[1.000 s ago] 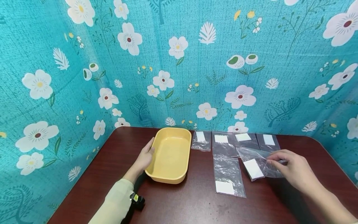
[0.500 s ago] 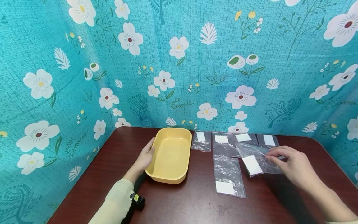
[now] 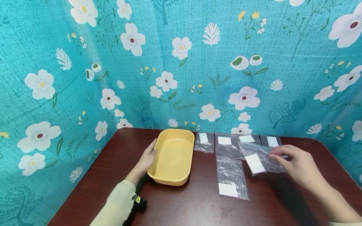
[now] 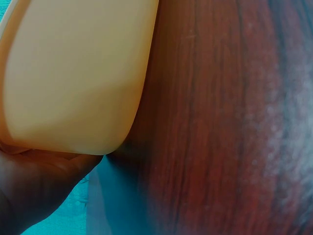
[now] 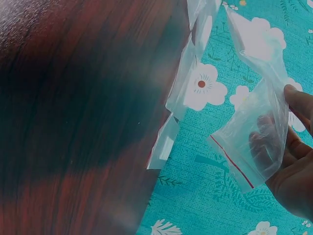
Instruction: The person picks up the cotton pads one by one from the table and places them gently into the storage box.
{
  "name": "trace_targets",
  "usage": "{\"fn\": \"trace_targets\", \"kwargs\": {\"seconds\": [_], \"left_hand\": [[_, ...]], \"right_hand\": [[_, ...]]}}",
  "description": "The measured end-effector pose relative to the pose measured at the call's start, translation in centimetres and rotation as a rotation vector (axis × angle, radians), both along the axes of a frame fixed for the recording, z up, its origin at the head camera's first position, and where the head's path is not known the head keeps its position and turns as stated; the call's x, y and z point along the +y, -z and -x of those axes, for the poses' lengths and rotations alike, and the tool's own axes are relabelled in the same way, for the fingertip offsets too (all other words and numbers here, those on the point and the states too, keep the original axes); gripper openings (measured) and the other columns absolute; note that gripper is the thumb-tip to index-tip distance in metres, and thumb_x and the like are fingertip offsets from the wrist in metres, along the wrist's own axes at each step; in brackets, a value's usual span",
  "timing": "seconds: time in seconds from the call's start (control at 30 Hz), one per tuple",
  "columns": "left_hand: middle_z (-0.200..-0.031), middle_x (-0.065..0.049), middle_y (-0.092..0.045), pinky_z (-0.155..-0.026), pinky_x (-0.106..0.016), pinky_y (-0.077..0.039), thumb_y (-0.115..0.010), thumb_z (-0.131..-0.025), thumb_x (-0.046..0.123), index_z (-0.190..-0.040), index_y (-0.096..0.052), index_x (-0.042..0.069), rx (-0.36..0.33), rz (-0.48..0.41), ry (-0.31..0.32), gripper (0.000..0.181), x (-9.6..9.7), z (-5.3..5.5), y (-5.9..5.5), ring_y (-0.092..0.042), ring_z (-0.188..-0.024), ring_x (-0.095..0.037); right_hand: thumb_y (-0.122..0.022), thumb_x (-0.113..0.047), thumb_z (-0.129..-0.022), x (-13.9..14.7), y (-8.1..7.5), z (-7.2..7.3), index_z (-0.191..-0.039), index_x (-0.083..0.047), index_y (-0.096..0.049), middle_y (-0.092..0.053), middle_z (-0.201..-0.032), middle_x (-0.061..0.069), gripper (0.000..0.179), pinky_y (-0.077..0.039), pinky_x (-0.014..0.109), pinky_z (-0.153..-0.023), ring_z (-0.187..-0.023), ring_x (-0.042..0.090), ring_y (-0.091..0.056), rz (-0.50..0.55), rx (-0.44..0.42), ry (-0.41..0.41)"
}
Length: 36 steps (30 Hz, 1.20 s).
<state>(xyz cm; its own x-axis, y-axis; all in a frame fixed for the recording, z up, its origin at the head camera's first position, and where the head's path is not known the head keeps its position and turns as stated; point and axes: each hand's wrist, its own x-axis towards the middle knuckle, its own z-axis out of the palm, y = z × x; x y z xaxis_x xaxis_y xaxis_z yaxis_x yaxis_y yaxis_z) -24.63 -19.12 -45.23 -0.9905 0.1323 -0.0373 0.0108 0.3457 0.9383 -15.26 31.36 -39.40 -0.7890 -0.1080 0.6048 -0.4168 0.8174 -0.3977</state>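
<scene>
My left hand (image 3: 147,157) grips the left side of a yellow plastic tray (image 3: 186,174), whose inside shows bare; the left wrist view shows the hand (image 4: 44,186) against the end of the tray (image 4: 78,88). My right hand (image 3: 299,166) pinches a clear zip bag (image 3: 275,163) between thumb and fingers, over the table. A white rectangular piece (image 3: 255,164) sits in the bag's lower left end. In the right wrist view the bag (image 5: 254,132) hangs from the fingers, its red seal line showing.
Several clear bags with white pieces lie along the table's back edge, among them one bag (image 3: 204,147) beside the tray. Another bag (image 3: 232,172) lies nearer the front. The brown table (image 3: 198,210) ends at a teal floral cloth (image 3: 181,84).
My right hand has raised slightly, and the pinched bag with its white piece has shifted a little up and left. My left hand and the tray have stayed put.
</scene>
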Motion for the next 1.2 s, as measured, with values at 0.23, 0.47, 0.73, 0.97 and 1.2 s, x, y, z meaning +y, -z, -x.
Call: {"fn": "trace_targets", "kwargs": {"seconds": [0.23,0.47,0.73,0.97,1.2], "left_hand": [[-0.166,-0.009,-0.018,-0.12,-0.052,-0.016,-0.031,-0.111,0.012,-0.162,-0.017,0.012,-0.001,-0.009,-0.001,0.053,-0.1,-0.1,-0.1,-0.016,-0.151,-0.029],[-0.166,-0.008,-0.018,-0.119,-0.052,-0.016,-0.031,-0.111,0.013,-0.162,-0.017,0.013,-0.005,-0.008,-0.003,0.054,-0.1,0.1,-0.2,-0.016,-0.151,-0.029],[-0.166,-0.008,-0.019,-0.119,-0.053,-0.017,-0.032,-0.111,0.014,-0.162,-0.018,0.015,-0.017,-0.006,-0.015,0.054,0.1,0.0,-0.2,-0.018,-0.151,-0.03],[-0.166,-0.008,-0.018,-0.12,-0.052,-0.016,-0.031,-0.111,0.013,-0.162,-0.018,0.013,-0.009,-0.007,-0.011,0.053,0.1,-0.1,-0.2,-0.016,-0.151,-0.029],[-0.166,-0.009,-0.019,-0.12,-0.051,-0.016,-0.032,-0.11,0.012,-0.162,-0.018,0.011,0.004,-0.019,-0.008,0.054,0.0,0.0,-0.1,-0.016,-0.151,-0.028]], "right_hand": [[-0.088,0.001,-0.071,-0.9,-0.1,0.5,-0.085,-0.018,-0.078,-0.07,-0.089,0.0,0.025,-0.045,0.008,-0.062,-0.079,-0.008,-0.052,0.0,-0.007,-0.014],[-0.087,-0.001,-0.073,-2.0,-0.3,1.0,-0.086,-0.017,-0.078,-0.071,-0.089,-0.001,0.022,-0.046,0.007,-0.064,-0.079,-0.007,-0.054,0.008,-0.021,-0.044],[-0.086,-0.001,-0.075,-3.7,-0.8,1.6,-0.086,-0.017,-0.079,-0.072,-0.09,-0.001,0.021,-0.048,0.011,-0.065,-0.081,-0.002,-0.056,0.021,-0.006,-0.093],[-0.086,-0.003,-0.077,-5.2,-1.1,2.2,-0.086,-0.019,-0.078,-0.071,-0.09,-0.005,0.02,-0.049,0.01,-0.065,-0.079,0.003,-0.06,0.026,-0.008,-0.122],[-0.085,-0.003,-0.079,-7.0,-1.4,2.8,-0.087,-0.016,-0.078,-0.069,-0.091,-0.005,0.016,-0.054,0.021,-0.064,-0.081,0.006,-0.06,0.015,-0.015,-0.154]]}}
